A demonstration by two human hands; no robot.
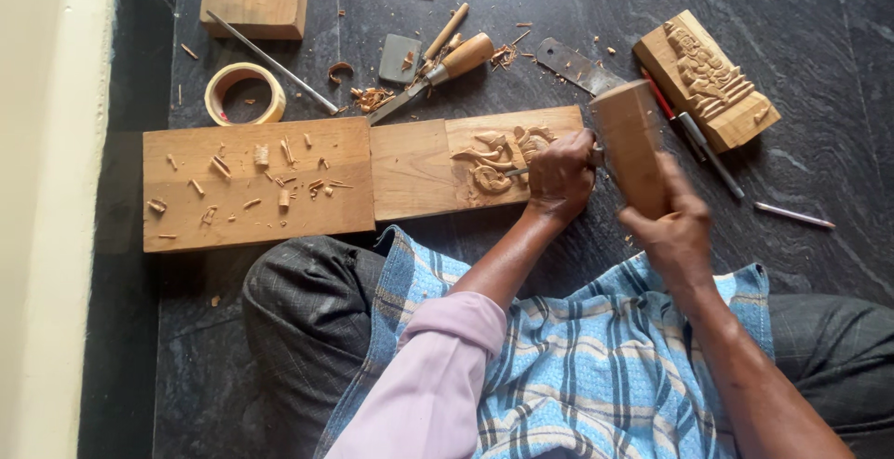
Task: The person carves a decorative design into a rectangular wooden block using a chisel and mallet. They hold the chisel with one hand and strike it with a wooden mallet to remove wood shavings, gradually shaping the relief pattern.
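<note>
Here the carving (498, 159), a curled relief half cut into the right end of a long plank (419, 168), lies just beyond the left hand (560, 176), with the thin chisel (518, 171) running out from under that hand toward the cut. The left hand is closed around the chisel, knuckles up, resting on the plank's right end. The right hand (672, 228) grips the lower end of a blocky wooden mallet (629, 142), whose head stands just right of the left hand and almost touches it. The likeliest slip, as I judge it, is a blow landing off the chisel's butt: the butt is hidden between hand and mallet, and the mallet face is wide, so a skewed strike could catch the left knuckles. A blow too hard or too steep could also drive the edge past the line and split a raised curl off the relief. The plank seems to lie loose on the dark floor (819, 114) with no clamp in view, so it could skid away from the knees under a strike. Left of the hand, a second board (258, 183) butts against the plank, strewn with chips. Beyond the hands lie spare chisels (438, 63), a tape roll (245, 93) and a metal rod (272, 61); beyond the right hand sit a carved block (706, 77) and a pencil (793, 215), near enough to be knocked on a wide backswing.
</note>
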